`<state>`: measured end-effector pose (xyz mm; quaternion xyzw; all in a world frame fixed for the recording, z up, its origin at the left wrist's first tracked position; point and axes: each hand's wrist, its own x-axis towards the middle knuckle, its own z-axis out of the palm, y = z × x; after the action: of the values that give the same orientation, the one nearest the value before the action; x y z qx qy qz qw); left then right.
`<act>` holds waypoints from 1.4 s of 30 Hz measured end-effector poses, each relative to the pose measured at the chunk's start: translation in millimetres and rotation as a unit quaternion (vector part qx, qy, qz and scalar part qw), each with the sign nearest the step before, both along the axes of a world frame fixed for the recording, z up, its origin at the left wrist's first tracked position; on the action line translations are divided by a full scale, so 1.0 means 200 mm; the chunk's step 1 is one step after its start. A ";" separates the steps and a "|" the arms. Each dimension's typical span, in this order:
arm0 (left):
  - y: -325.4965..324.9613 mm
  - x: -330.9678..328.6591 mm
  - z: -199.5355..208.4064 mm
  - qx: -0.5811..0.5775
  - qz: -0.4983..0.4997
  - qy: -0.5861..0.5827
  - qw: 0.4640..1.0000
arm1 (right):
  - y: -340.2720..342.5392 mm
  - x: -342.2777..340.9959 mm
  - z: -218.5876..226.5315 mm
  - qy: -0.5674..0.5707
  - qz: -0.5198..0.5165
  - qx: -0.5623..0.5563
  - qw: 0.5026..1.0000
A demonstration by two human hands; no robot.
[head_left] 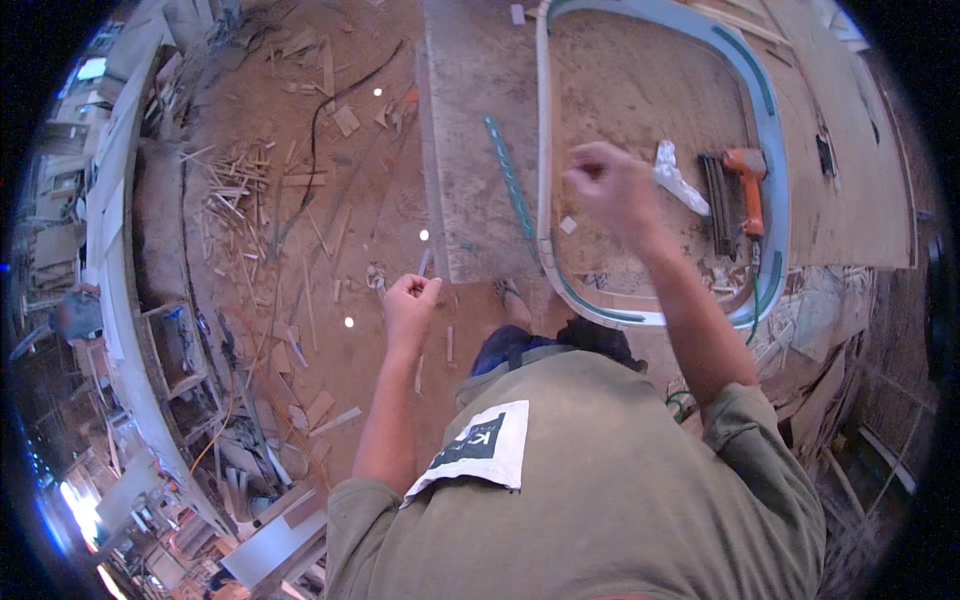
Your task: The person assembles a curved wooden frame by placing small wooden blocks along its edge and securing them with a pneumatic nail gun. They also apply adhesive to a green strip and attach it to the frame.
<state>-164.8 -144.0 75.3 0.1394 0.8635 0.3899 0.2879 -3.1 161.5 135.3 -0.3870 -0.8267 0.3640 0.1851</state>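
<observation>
My left hand [410, 308] is beyond the near left corner of the worktable, its thumb and fingers pinched together. A thin pale strip [425, 262] shows just past the fingertips; whether they hold it I cannot tell. Above the table, my right hand [610, 188] is curled closed and slightly blurred, and its contents are hidden. It is over the inside of a large round-cornered frame [543, 130] with teal strips along parts of its edge. Left of that frame lies a patterned teal strip [511, 182].
Inside the frame lie an orange and black nail gun [748, 190], with a green hose [757, 290], a crumpled white piece [678, 180] and a small pale square [569, 226]. The worktable [470, 110] has a worn top. Wood scraps [240, 182] and a dark cable [316, 125] litter the floor.
</observation>
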 end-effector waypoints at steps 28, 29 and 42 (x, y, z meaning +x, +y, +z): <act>-0.26 0.03 -0.15 0.184 0.220 -0.043 0.957 | -0.33 -0.88 -0.25 -0.123 0.300 -0.142 0.935; -0.25 0.02 -0.09 0.183 0.229 -0.015 0.956 | -0.36 -0.88 -0.22 -0.105 0.324 -0.113 0.933; -1.08 1.38 -0.75 -0.089 0.447 0.060 0.888 | -0.47 -0.55 -0.42 -0.014 0.473 -0.104 0.875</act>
<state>110.8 -359.7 -74.2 -0.2647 0.8812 0.3896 0.0417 -112.2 67.9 51.6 0.0287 -0.8709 0.4867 -0.0619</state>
